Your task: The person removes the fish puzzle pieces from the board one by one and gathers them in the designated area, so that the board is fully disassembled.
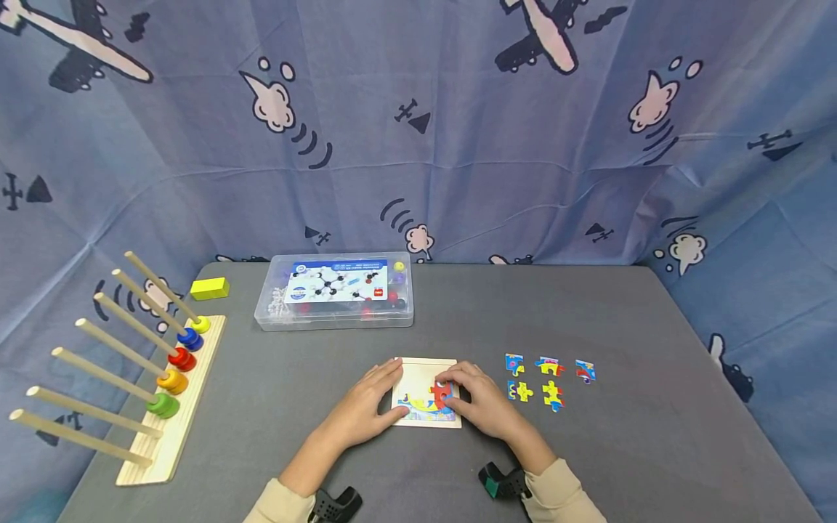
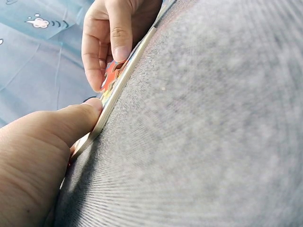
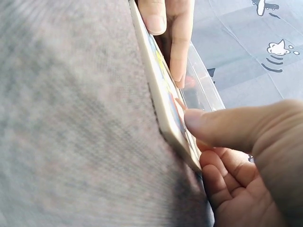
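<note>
A square wooden puzzle tray (image 1: 417,372) lies on the grey table, its lower part filled with coloured jigsaw pieces and its upper part bare wood. The left hand (image 1: 361,405) holds the tray at its left side, thumb near the front corner and fingers along the far part of that edge. Over the tray's right side, the right hand (image 1: 485,401) pinches a red puzzle piece (image 1: 441,393) between thumb and fingers. In the left wrist view this red piece (image 2: 111,77) stands tilted against the tray. The right wrist view shows the right thumb (image 3: 208,125) at the tray's edge.
Several loose puzzle pieces (image 1: 552,394) lie right of the tray. Behind it stands a clear plastic box (image 1: 340,316) of molecule-model parts. On the left are a wooden peg stand (image 1: 176,428) with coloured rings and a yellow block (image 1: 210,288). A printed blue curtain (image 1: 458,160) hangs behind.
</note>
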`<action>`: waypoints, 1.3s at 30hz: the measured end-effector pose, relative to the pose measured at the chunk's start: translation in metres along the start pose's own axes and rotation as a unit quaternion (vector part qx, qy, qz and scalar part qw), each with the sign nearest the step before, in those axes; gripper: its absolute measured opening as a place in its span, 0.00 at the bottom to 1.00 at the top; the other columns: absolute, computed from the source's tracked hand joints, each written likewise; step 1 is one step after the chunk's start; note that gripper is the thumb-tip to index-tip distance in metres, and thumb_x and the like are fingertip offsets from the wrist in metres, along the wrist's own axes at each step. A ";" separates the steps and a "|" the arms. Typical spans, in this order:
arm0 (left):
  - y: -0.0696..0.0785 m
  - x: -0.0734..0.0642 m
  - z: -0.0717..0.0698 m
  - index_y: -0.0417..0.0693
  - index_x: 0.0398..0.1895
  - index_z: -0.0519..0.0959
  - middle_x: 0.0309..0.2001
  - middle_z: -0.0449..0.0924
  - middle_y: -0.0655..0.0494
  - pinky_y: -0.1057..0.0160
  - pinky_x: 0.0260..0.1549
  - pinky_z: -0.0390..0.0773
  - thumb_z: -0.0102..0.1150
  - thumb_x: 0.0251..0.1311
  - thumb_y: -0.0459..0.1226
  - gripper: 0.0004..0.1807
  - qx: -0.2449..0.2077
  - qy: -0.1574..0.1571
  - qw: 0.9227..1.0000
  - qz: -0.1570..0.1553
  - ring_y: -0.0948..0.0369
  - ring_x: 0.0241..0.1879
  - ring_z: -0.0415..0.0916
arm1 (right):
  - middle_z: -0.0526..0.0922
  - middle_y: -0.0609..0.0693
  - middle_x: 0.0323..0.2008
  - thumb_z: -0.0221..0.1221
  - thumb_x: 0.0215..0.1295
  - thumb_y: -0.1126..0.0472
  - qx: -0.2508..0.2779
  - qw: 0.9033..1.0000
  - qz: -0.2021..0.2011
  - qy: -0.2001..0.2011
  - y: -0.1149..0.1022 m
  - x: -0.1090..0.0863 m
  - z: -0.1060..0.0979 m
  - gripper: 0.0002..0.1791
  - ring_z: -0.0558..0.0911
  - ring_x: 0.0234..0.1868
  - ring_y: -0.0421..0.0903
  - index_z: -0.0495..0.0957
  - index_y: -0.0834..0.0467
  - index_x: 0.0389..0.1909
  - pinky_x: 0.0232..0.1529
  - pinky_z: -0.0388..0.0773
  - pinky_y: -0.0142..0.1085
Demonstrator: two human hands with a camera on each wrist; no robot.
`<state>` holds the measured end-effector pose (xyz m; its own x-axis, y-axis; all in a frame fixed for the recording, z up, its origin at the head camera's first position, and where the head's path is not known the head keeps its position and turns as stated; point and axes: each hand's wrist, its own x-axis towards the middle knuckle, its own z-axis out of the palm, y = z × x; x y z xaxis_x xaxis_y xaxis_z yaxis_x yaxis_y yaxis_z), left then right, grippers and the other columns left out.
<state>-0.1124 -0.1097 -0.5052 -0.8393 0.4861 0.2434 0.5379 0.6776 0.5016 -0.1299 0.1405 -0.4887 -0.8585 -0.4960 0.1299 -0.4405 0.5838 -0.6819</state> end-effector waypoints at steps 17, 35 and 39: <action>0.000 0.000 0.000 0.36 0.65 0.68 0.68 0.65 0.47 0.52 0.70 0.59 0.62 0.58 0.48 0.36 -0.006 -0.002 1.000 0.002 0.53 0.69 0.60 | 0.77 0.48 0.47 0.64 0.58 0.64 0.063 0.998 -0.025 0.012 0.001 -0.001 -0.017 0.18 0.75 0.46 0.43 0.79 0.57 0.51 0.49 0.76 0.34; -0.003 0.000 0.000 0.36 0.65 0.67 0.68 0.65 0.46 0.52 0.70 0.59 0.62 0.58 0.48 0.36 -0.002 -0.006 1.000 0.001 0.53 0.69 0.60 | 0.79 0.52 0.47 0.64 0.57 0.69 0.029 0.997 -0.025 0.067 0.038 -0.045 -0.077 0.18 0.75 0.48 0.37 0.78 0.61 0.50 0.47 0.75 0.26; -0.002 0.000 0.000 0.35 0.65 0.67 0.68 0.65 0.46 0.52 0.70 0.59 0.62 0.58 0.48 0.37 -0.002 -0.006 1.000 0.001 0.53 0.69 0.60 | 0.77 0.51 0.48 0.62 0.60 0.68 0.029 0.997 -0.011 0.066 0.056 -0.060 -0.088 0.18 0.73 0.43 0.36 0.77 0.61 0.52 0.38 0.75 0.30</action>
<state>-0.1137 -0.1111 -0.5060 -0.8368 0.4946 0.2349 0.5399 0.6740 0.5042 -0.1262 0.2593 -0.4717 -0.8773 -0.4173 0.2370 -0.4477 0.5339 -0.7173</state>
